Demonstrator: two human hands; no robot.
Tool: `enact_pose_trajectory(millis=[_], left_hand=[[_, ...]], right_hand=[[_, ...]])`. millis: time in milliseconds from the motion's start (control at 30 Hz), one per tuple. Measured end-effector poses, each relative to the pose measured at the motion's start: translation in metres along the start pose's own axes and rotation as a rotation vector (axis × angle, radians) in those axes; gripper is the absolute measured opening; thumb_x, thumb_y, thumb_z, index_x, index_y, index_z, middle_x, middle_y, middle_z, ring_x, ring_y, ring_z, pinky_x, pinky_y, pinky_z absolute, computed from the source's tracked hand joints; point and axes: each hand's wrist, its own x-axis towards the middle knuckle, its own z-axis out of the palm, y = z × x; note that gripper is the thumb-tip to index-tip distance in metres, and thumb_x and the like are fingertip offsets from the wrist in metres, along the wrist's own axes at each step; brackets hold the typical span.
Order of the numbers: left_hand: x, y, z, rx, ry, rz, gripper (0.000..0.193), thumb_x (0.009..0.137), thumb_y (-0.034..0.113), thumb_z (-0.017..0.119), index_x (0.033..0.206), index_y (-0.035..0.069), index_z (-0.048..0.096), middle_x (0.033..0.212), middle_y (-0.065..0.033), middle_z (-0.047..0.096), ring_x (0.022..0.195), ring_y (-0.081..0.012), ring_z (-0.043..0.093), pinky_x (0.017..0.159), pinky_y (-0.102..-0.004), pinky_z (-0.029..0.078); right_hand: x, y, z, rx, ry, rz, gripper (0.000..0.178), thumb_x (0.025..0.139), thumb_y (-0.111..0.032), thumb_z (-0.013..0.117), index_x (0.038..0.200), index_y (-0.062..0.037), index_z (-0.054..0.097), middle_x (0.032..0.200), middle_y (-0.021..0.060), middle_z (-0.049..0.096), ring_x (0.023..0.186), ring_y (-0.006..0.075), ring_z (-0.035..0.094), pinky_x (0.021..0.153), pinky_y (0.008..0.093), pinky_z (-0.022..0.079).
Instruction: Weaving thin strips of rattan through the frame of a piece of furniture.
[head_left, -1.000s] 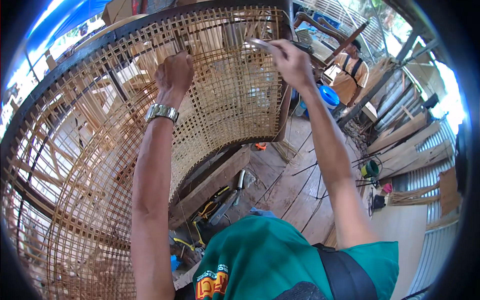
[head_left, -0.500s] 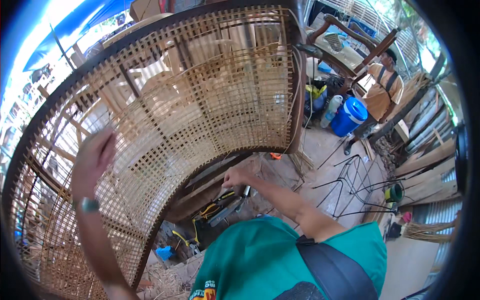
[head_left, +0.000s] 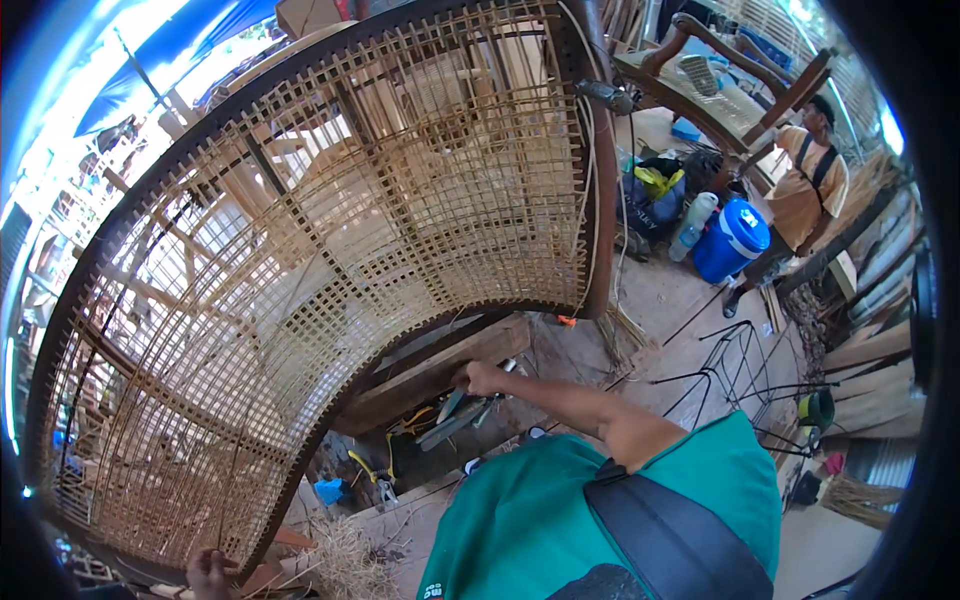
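Note:
A curved dark wooden frame (head_left: 108, 232) filled with open cane weave (head_left: 400, 225) spreads across the left and middle. At its lower end, my left hand (head_left: 207, 574) has its fingers bent together against the weave's edge; what they hold, if anything, is too small to make out. Below the frame's inner curve, my right hand (head_left: 482, 378) is closed beside a wooden plank (head_left: 430, 375). A narrow greyish blade (head_left: 452, 405) shows just under it; whether the fingers grip its handle cannot be told. Yellow-and-black hand tools (head_left: 405, 432) lie close by.
A blue drinks cooler (head_left: 732, 242) and a clear bottle (head_left: 690, 228) stand at the right, near a person (head_left: 812, 190) and a wooden chair frame (head_left: 705, 110). Black metal rods (head_left: 735, 370) stand on the floor. Cane shavings (head_left: 350, 565) lie near the bottom.
My left hand has dropped from over the weave to the frame's lower end. My right hand has shifted slightly down and right, and the blade now shows below it. The view has shifted.

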Motion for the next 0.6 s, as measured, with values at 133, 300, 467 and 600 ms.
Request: enact_pose_trajectory(millis=[133,300,467,600], left_hand=[[-0.084,-0.052,0.022,0.032,0.137,-0.113,0.023,0.131,0.020,0.069,0.122,0.001,0.079,0.095,-0.0100,0.078,0.072,-0.0190,0.071,0.068,-0.0366,0.056],[-0.135,-0.102,0.063,0.048,0.257,-0.187,0.024,0.132,0.022,0.069,0.128,0.000,0.080,0.097,-0.0117,0.080,0.075,-0.0210,0.074,0.071,-0.0393,0.058],[-0.221,-0.160,0.097,0.100,0.477,-0.360,0.027,0.133,0.024,0.068,0.134,0.000,0.081,0.098,-0.0134,0.082,0.077,-0.0231,0.076,0.075,-0.0421,0.060],[-0.290,-0.178,0.108,0.378,0.563,-0.358,0.023,0.131,0.022,0.071,0.137,0.003,0.083,0.102,-0.0136,0.085,0.076,-0.0243,0.076,0.072,-0.0422,0.062]], right_hand=[[-0.043,-0.028,0.010,-0.056,0.025,-0.182,0.085,0.100,-0.021,0.087,0.180,-0.0028,0.067,0.172,0.0328,0.075,0.159,0.0511,0.073,0.132,0.0555,0.060],[-0.078,-0.001,0.001,-0.059,0.061,-0.142,0.074,0.109,-0.041,0.093,0.169,-0.0022,0.076,0.166,0.0314,0.078,0.151,0.0500,0.077,0.129,0.0573,0.061],[-0.098,-0.198,-0.101,0.041,0.062,-0.336,0.044,0.115,-0.030,0.090,0.150,-0.0036,0.085,0.135,0.0269,0.086,0.125,0.0466,0.084,0.111,0.0564,0.066],[-0.145,-0.462,-0.213,-0.132,0.370,-0.972,0.050,0.111,-0.030,0.094,0.155,-0.0080,0.082,0.152,0.0192,0.082,0.136,0.0430,0.081,0.118,0.0572,0.063]])
